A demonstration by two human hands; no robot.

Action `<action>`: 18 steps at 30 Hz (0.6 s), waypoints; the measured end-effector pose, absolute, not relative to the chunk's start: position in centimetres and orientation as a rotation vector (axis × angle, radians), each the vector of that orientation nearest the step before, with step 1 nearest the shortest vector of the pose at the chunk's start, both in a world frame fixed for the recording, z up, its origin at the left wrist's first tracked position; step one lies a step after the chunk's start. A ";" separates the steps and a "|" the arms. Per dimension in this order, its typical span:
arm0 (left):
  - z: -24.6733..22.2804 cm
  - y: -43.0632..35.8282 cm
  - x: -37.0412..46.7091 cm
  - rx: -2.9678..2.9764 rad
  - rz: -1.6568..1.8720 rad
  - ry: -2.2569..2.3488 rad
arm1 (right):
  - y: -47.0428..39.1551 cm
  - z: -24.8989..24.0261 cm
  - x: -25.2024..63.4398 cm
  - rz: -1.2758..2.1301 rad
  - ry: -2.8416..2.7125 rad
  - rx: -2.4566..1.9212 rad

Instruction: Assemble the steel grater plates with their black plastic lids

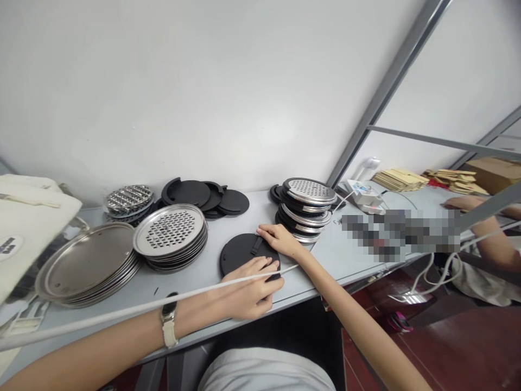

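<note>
A black round plastic disc (236, 254) lies flat on the grey table in front of me. My left hand (254, 288) curls its fingers over the disc's near right edge. A short black strap (256, 246) lies across the disc, and the fingertips of my right hand (280, 240) pinch its far end. Left of the disc stands a stack of round metal grater plates (175, 231); to its right is a pile of grater plates and black rings (307, 201). More black discs and rings (191, 195) lean against the wall behind.
Plain round metal trays (89, 260) are stacked at the left, beside a white bag (32, 217). A white cord (134, 310) crosses in front of my left arm. Yellowish flat pieces (399, 179) lie at the right, near another person's arm (494, 244) and a metal frame post (382, 98).
</note>
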State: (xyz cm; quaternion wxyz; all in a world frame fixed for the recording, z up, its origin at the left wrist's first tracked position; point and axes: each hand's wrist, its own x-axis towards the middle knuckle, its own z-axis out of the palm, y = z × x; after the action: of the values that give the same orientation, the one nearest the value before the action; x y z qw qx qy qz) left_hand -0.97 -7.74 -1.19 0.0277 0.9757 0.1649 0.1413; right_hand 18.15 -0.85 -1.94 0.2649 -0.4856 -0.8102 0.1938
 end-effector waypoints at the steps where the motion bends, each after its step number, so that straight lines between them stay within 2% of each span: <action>1: -1.3 -7.7 -1.0 3.011 0.437 0.507 | -0.9 -1.9 18.1 0.521 -2.184 -1.310; 18: -1.6 -7.7 -0.9 3.029 0.426 0.481 | -1.4 -1.9 17.6 0.474 -2.130 -1.322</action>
State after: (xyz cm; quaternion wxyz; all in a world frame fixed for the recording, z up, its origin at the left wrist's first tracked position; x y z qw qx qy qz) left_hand -0.88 -7.66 -1.55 0.0225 0.9780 0.1551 0.1374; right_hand 17.56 -1.38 -1.86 0.2908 -0.4957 -0.7988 0.1778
